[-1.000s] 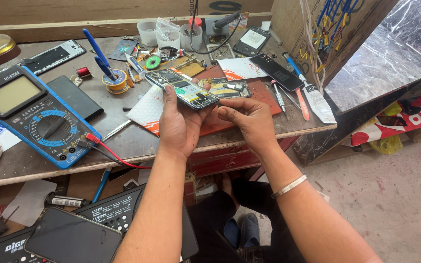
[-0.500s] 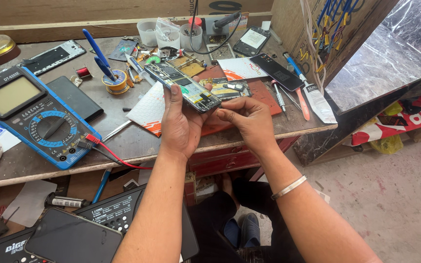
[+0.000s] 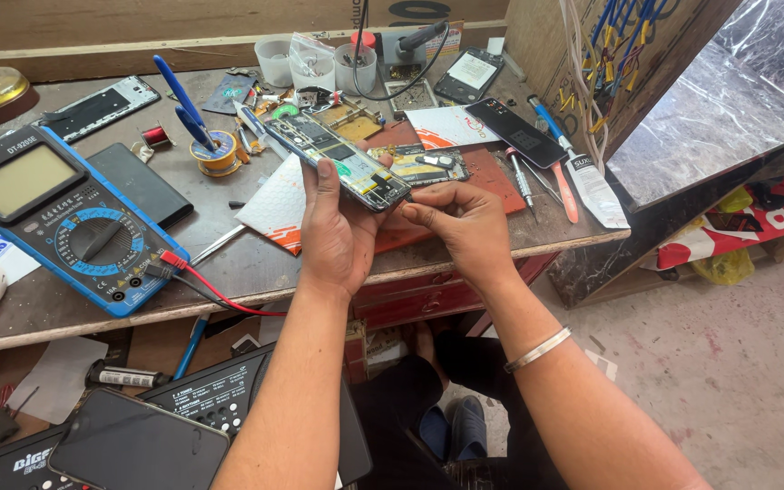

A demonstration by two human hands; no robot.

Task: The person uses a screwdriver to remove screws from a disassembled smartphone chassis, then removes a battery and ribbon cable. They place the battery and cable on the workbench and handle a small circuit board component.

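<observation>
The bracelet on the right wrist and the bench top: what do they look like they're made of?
Bracelet: probably metal, a thin silvery band with a bright sheen. Bench top: seemingly a grey-brown laminate or painted board, matte, scuffed and stained; the exact material is unclear.

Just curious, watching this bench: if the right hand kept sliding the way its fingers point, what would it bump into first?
The right hand points left, fingertips at the lower end of the opened phone. Going on, it would likely first meet that phone's end, then the left hand gripping it. Depth is hard to judge.
</observation>
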